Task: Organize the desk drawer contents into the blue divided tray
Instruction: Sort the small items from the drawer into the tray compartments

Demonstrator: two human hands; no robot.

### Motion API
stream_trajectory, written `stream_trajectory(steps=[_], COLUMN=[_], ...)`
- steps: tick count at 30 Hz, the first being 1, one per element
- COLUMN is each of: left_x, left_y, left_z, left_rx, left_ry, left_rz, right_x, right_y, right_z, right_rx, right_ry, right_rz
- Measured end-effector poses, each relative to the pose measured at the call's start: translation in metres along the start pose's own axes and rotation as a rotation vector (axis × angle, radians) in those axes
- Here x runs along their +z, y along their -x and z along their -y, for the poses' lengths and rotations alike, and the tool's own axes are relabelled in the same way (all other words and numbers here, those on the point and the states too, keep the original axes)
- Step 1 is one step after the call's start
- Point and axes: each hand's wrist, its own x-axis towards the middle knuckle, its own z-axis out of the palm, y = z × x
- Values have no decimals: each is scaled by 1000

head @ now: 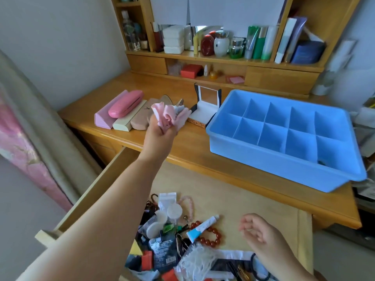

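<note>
Head view, near to far: the right hand (256,232) hovers loosely curled and holding nothing over the open drawer (97,185), whose clutter includes a white-and-blue tube (199,228) and a red bead bracelet (211,235). Farther out, the left hand (160,128) is raised above the surface (188,147), its grip clenched round a bunch of pink and pale fabric (168,115). The blue divided tray (269,167) sits at the surface's right front edge, to the right of that grip, long axis running left to right. The left hand, carrying the fabric, would likely swing right to the tray's nearest left compartments.
</note>
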Motion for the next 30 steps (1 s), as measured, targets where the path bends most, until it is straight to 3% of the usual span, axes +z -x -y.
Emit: stream_trajectory(steps=[3,5,9,11,17,19,21,24,27,30], left_x=[16,17,16,20,27,26,24,20,16,15], left_y=[-20,-15,35,75,178,191,197,203,207,209], left_z=[29,39,48,60,101,104,104,103,105,108], left_rx=[-73,-105,139,186,-72,-105,-135,-180,-208,-242], left_ry=[-539,-757,-540,-492,-495,-468,-453,-449,-428,-417], left_rz=[296,217,-109,-93,87,120,158,189,210,220], right_x=[-7,-15,-26,-27,-13,-10,-10,-19,-33,-36], right_y=[-2,-4,-6,-5,0,1,1,-4,-6,-6], right_z=[-16,-23,-34,-38,-46,-44,-40,-29,-19,-19], right_rx=[42,48,59,44,12,14,35,130,215,215], right_ry=[68,114,239,338,947,1009,886,403,-8,-4], right_rz=[34,44,25,34,223,239,135,-113,-158,-226])
